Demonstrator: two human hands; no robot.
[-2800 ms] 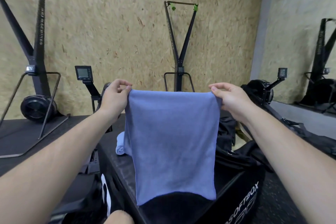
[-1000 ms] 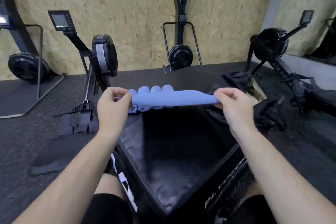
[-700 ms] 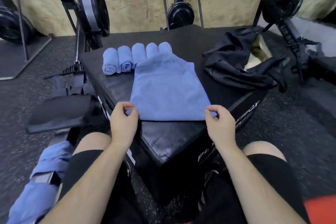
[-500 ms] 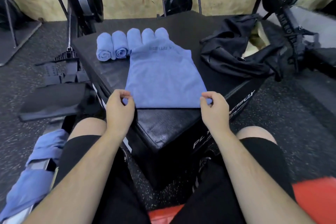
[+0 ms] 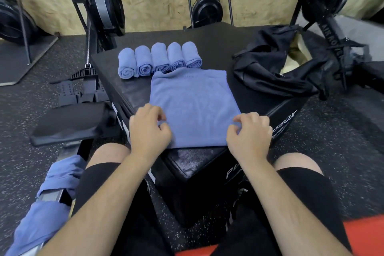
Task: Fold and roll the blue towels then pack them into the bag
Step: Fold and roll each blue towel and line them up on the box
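A folded blue towel [image 5: 193,106] lies flat on the black soft box [image 5: 199,160] in front of me. My left hand [image 5: 147,131] sits on its near left corner with fingers curled, pinching the cloth. At the near right corner, my right hand [image 5: 249,137] pinches the edge the same way. Behind the flat towel, several rolled blue towels [image 5: 160,58] lie side by side, and the flat towel's far edge touches them. The black bag [image 5: 270,64] lies open and crumpled on the box's right side.
More unfolded blue towels [image 5: 52,193] hang over a rail at the lower left beside my knee. Rowing machines [image 5: 104,6] stand on the rubber floor to the left, behind and right of the box. A red surface [image 5: 363,233] shows at the bottom right.
The towel, held up hanging earlier, has been laid flat on the box. Both hands have since shifted from its near corners slightly inward and forward onto the cloth.
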